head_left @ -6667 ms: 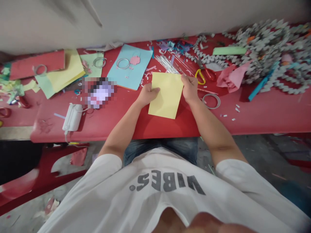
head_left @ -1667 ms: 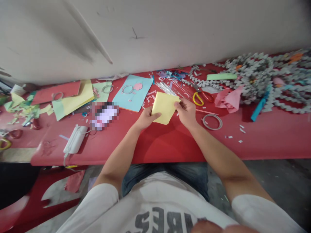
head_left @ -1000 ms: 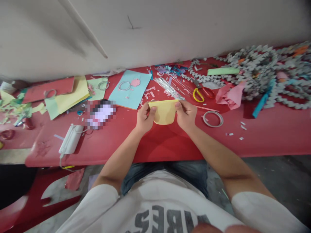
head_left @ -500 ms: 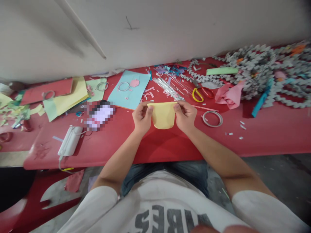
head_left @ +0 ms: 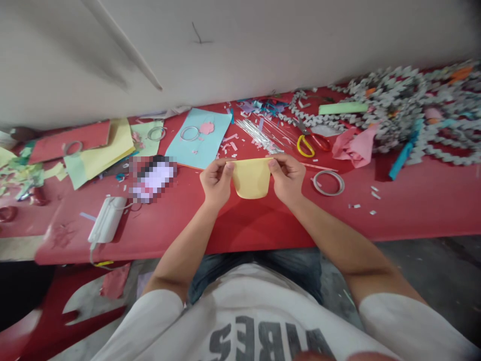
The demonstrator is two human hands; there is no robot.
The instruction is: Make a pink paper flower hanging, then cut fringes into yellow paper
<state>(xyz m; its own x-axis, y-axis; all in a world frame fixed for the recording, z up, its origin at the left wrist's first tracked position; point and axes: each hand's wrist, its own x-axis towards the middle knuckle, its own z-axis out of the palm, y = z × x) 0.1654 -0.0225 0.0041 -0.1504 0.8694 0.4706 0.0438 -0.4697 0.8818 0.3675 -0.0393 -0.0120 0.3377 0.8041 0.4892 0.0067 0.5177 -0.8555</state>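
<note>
A yellow sheet of paper (head_left: 251, 178), bent over on itself, is lifted just above the red table (head_left: 413, 200). My left hand (head_left: 215, 180) pinches its upper left corner. My right hand (head_left: 288, 176) pinches its upper right corner. Both hands are closed on the top edge, thumbs in front.
Yellow-handled scissors (head_left: 305, 145) and a tape ring (head_left: 328, 182) lie right of my hands. A light blue sheet (head_left: 199, 138) with a ring and pink cut-out lies behind. A white device (head_left: 107, 219) sits at the left. Grey paper chains (head_left: 413, 105) pile at the far right.
The flat yellow sheet was lifted off the table and bent over; both hands now pinch its top corners. Over the last half second the paper barely moved.
</note>
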